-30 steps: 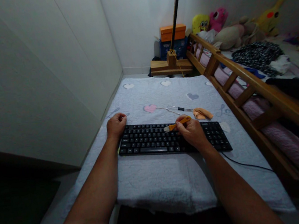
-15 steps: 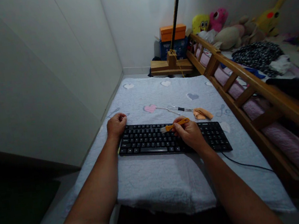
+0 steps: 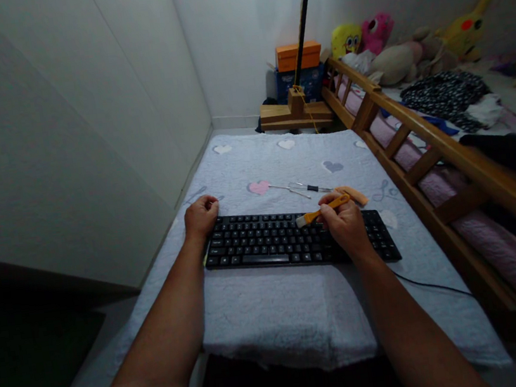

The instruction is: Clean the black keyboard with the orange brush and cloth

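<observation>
A black keyboard (image 3: pixel 257 238) lies on a light blue cloth with heart patterns. At its far left corner rests my left hand (image 3: pixel 201 217), fingers curled and closed against the keyboard's edge; the fingertips are partly hidden. My right hand (image 3: pixel 345 226) is over the right part of the keys, pinching a small brush (image 3: pixel 312 216) with a yellow-orange handle and pale bristles. The bristles are at the upper keys, right of the middle; whether they touch is hard to tell. Behind the right hand lies an orange-tan cloth-like piece (image 3: pixel 357 196), partly hidden.
Thin metal tools (image 3: pixel 312 188), one with a black grip, lie behind the keyboard. Its cable (image 3: pixel 434 285) runs off to the right. A wooden bed rail (image 3: pixel 443 145) borders the table's right side; a pale panel (image 3: pixel 84 115) stands left. Boxes (image 3: pixel 299 56) and a pole are beyond.
My right hand has moved to the right along the keyboard with the brush, uncovering more middle keys and covering part of the orange-tan piece. My left hand stays in place.
</observation>
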The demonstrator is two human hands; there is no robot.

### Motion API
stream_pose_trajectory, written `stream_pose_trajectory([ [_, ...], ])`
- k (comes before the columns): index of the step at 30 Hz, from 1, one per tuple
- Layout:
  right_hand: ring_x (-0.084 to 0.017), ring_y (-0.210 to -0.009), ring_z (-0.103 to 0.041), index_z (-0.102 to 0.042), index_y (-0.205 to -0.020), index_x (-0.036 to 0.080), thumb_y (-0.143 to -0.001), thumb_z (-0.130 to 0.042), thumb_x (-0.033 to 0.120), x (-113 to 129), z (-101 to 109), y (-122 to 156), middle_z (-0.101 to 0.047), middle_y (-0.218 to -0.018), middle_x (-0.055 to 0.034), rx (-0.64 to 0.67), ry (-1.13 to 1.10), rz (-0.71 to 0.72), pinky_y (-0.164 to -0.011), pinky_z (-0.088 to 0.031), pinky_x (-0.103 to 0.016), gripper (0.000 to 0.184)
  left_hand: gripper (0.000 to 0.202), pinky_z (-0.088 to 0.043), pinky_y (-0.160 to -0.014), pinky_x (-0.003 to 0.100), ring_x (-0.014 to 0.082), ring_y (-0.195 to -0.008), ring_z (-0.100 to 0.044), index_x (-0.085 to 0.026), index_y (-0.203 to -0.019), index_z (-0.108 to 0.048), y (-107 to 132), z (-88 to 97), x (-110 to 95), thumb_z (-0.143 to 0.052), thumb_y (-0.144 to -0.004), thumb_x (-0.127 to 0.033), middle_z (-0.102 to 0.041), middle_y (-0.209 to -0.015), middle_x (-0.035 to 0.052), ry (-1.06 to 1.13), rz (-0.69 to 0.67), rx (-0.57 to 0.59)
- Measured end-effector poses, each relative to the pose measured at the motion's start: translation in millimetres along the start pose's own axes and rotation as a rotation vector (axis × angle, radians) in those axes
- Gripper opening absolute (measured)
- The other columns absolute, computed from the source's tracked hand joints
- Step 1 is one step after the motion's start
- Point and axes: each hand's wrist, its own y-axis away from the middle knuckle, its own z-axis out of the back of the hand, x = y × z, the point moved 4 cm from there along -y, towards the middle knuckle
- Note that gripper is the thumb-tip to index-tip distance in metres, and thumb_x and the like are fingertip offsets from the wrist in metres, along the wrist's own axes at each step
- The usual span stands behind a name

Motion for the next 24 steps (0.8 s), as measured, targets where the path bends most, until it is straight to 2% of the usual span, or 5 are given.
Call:
stream_pose_trajectory([
  [7, -0.021, -0.06, -0.067, -0.062, -0.087, 0.026, -0.09, -0.06, 0.048, 5.3, -19.9, 7.1, -0.07, -0.068, -0.0005, 0.134, -0.029, -0.002, -0.06, -0.051, -0.032, 0.022, 0.023, -0.051, -0.078, 0.033, 0.024, -0.079, -0.068, -0.022, -0.09, -0.075, 0.5, 0.9, -1.3, -0.059, -0.081, -0.036, -0.073, -0.081, 0.0046, 0.005, -0.01, -0.009],
  [13, -0.021, -0.061, -0.063, -0.062, -0.079, 0.026, -0.085, -0.055, 0.039, 6.5, -5.6, 1.8, -0.063, -0.062, 0.0001, -0.025, 0.182, 0.089, -0.064, -0.048, -0.034, 0.016, 0.024, -0.051, -0.078, 0.033, 0.0243, -0.08, -0.069, -0.021, -0.09, -0.075, 0.6, 1.4, -2.0, -0.059, -0.082, -0.037, -0.074, -0.082, 0.0054, 0.0, 0.003, 0.0],
  [18, -0.02, -0.064, -0.059, -0.06, -0.074, 0.027, -0.079, -0.055, 0.032, 3.9, 10.5, -3.0, -0.061, -0.064, 0.0001, -0.147, 0.237, 0.127, -0.068, -0.048, -0.034, 0.009, 0.024, -0.052, -0.078, 0.033, 0.025, -0.08, -0.069, -0.022, -0.09, -0.074, 0.2, 0.9, -1.2, -0.059, -0.081, -0.037, -0.074, -0.082, 0.0051, 0.006, 0.007, -0.002],
  [21, -0.021, -0.069, -0.062, -0.06, -0.073, 0.027, -0.078, -0.056, 0.031, 5.1, 15.2, -3.3, -0.063, -0.068, -0.0007, -0.183, 0.197, 0.13, -0.073, -0.05, -0.035, 0.008, 0.024, -0.052, -0.077, 0.033, 0.0253, -0.08, -0.069, -0.022, -0.09, -0.074, 0.2, 0.7, -0.4, -0.059, -0.081, -0.038, -0.073, -0.081, 0.0051, 0.014, 0.001, -0.004],
  [24, -0.022, -0.065, -0.063, -0.062, -0.08, 0.026, -0.082, -0.057, 0.036, 5.8, 10.5, -1.1, -0.064, -0.066, 0.0, -0.122, 0.114, 0.077, -0.071, -0.052, -0.036, 0.011, 0.023, -0.052, -0.078, 0.033, 0.0257, -0.081, -0.07, -0.022, -0.09, -0.074, 0.1, 0.8, 0.3, -0.059, -0.081, -0.038, -0.074, -0.081, 0.005, 0.012, 0.001, -0.006],
])
